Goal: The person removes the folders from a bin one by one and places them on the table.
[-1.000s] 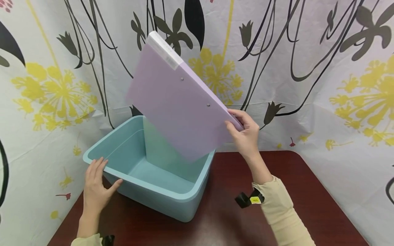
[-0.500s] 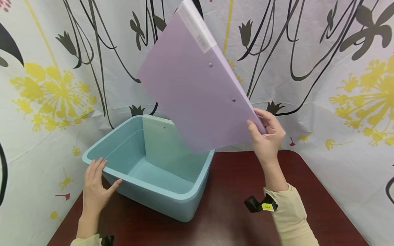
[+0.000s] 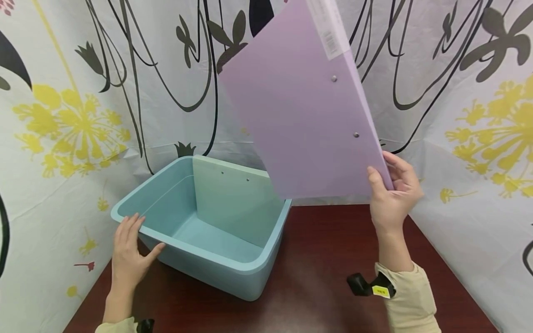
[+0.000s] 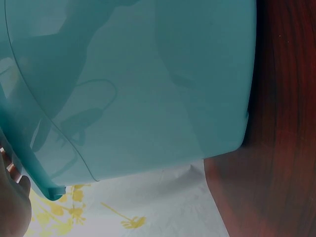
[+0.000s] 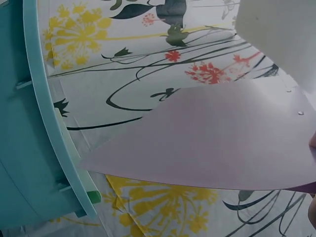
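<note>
A purple file folder (image 3: 304, 106) with a white spine label and two rivets is held up, tilted, by my right hand (image 3: 393, 192). Thumb and fingers pinch its lower spine corner. In the right wrist view the folder (image 5: 207, 138) spans the middle, with fingertips at the right edge. My left hand (image 3: 130, 259) rests on the near left rim of a blue plastic bin (image 3: 200, 247), fingers straight over the edge and thumb spread along the outside. Inside the bin a pale green folder (image 3: 233, 203) stands against the far wall. The left wrist view shows the bin's outer side (image 4: 138, 98).
The bin stands on a dark reddish-brown table (image 3: 316, 277). A white curtain (image 3: 470, 152) printed with flowers and stems hangs behind and at both sides. A black camera (image 3: 370, 284) is strapped at the right wrist.
My right hand has carried the purple folder up and to the right, away from over the bin, turning it more upright. More of the green folder shows. The left hand has stayed put.
</note>
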Available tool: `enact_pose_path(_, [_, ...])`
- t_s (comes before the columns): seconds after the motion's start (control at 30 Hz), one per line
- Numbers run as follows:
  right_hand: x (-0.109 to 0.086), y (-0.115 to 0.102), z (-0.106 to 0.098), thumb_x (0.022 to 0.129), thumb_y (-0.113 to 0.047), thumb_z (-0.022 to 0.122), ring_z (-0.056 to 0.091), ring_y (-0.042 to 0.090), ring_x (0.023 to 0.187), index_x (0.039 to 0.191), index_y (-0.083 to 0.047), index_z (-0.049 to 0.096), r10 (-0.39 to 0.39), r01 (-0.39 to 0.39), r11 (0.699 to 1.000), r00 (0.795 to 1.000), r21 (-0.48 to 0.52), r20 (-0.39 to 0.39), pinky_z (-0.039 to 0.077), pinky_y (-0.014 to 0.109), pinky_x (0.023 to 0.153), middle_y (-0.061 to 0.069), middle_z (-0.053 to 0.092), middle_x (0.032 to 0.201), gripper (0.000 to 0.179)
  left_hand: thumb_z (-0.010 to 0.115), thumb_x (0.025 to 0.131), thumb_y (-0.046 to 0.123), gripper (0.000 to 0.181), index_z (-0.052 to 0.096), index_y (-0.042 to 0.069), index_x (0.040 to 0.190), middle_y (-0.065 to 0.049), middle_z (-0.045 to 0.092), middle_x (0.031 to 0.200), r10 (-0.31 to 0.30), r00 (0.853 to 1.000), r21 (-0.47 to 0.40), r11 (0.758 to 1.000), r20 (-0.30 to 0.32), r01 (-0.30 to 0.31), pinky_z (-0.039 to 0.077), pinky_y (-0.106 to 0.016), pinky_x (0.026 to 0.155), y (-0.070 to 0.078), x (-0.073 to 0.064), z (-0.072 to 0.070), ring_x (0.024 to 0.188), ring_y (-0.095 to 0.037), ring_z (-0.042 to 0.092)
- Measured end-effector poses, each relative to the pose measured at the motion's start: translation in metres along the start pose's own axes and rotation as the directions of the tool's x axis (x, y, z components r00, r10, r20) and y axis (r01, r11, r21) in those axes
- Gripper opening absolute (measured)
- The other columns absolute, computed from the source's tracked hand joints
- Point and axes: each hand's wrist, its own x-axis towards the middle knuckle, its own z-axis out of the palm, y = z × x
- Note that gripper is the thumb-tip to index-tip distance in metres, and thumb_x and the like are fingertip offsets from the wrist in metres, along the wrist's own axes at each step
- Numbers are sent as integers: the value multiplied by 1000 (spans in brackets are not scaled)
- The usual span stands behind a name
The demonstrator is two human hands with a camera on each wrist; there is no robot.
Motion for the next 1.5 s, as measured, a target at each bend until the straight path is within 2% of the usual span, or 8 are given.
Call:
enact_pose_path(0.23, [4,-6,-12,63,21,59,63,17,65,92,16,61,-22,24,999,995,27,-99,50,19,60,15,66,82,30,50,73,72,94,46,-5,126,-26,42,130,4,1000,1,1000,-2,-4,13,-48,108,-1,0,1,127,-43,27])
enact_pose_path(0.53, [7,-19,-28,61,18,60,63,17,60,89,19,61,-101,95,994,979,-46,-175,47,17,56,18,65,83,28,53,73,70,92,46,-4,127,-25,42,131,-9,1000,-3,1000,5,9,13,-49,108,-1,-1,1,129,-41,26])
enact_pose_path(0.7, [5,-24,-36,60,17,59,62,15,57,87,19,60,-123,104,989,972,-100,-202,47,16,55,17,65,82,27,53,73,70,92,45,-4,127,-25,41,132,-10,1000,-6,1000,8,10,13,-50,108,-1,-1,1,129,-42,25])
enact_pose_path(1.0, [-2,-25,-50,59,17,61,64,13,58,86,21,60,-151,128,982,973,-137,-175,48,15,57,15,66,78,27,53,73,70,92,45,-5,127,-25,41,132,-4,1000,-13,1000,6,4,13,-51,108,0,-1,1,128,-42,25])
enact_pose_path(1.27, [-11,-23,-65,61,21,60,64,14,61,89,25,58,-101,82,984,988,-160,-118,49,16,59,14,66,80,28,53,73,70,92,46,-5,127,-26,41,132,-4,1000,-15,1000,1,4,13,-50,108,0,-1,2,129,-42,25])
enact_pose_path(1.5, [-23,-17,-82,65,22,59,66,12,70,93,25,58,-47,29,958,997,-284,-56,50,15,64,9,67,85,29,52,73,70,93,46,-5,126,-26,41,131,-1,1000,-20,1000,-5,1,13,-50,108,0,-1,2,128,-43,26])
